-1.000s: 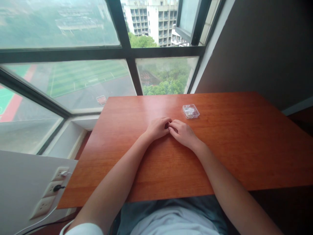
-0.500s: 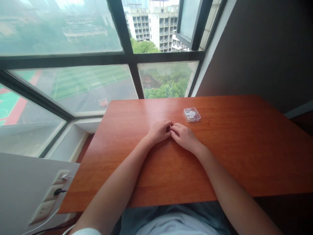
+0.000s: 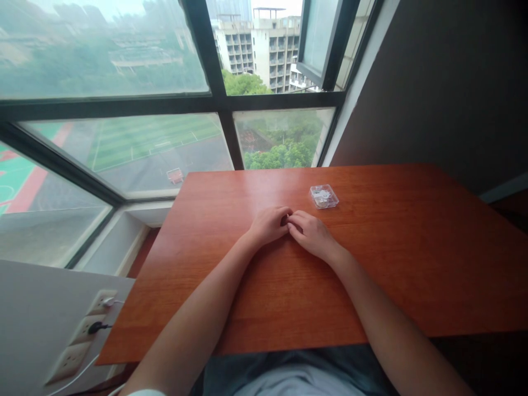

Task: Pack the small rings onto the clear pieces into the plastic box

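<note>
The left hand (image 3: 267,225) and the right hand (image 3: 312,234) meet over the bench (image 3: 412,253), their fingers (image 3: 300,218) bent inward and the tips touching or nearly so. A small dark gap shows between the left thumb and forefinger. Whether anything is pinched there cannot be told, since the fingertips hide the spot.

The clear box (image 3: 324,197) rests flat on the bench, just beyond the right hand and a little to its right, near it but not touching. Pale pieces (image 3: 322,194) show through its walls, too small to make out.

The box looks like thin, hard plastic, so it is probably light and stiff, with smooth sides that may slip under dry skin or slide on the glossy bench. A sharp squeeze or a drop could crack it, and the pieces likely shift if it tips. The soundest hold seems to be across two opposite side walls, thumb on one and fingers on the other, kept low and level; pressing on the top alone would give little purchase.
</note>
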A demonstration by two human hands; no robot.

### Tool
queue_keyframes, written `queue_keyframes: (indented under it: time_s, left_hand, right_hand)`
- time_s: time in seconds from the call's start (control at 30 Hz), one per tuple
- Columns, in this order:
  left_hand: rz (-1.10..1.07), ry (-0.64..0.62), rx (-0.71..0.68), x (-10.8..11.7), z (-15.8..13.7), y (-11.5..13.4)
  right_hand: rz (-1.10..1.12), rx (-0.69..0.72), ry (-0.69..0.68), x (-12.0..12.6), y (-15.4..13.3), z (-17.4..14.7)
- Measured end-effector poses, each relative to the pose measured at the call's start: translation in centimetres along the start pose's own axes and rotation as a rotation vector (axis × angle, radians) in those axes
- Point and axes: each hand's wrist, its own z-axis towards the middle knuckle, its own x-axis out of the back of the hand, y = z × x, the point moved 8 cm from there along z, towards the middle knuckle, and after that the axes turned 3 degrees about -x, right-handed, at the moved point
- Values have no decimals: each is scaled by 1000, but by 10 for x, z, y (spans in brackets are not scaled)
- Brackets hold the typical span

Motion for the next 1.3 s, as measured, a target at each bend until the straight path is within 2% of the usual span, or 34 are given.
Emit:
queue_keyframes:
  time_s: [1.3]
  left_hand:
    - [-21,26,-25,-1,-1,-1]
  right_hand:
    - [5,-18,-8,-1,1,-1]
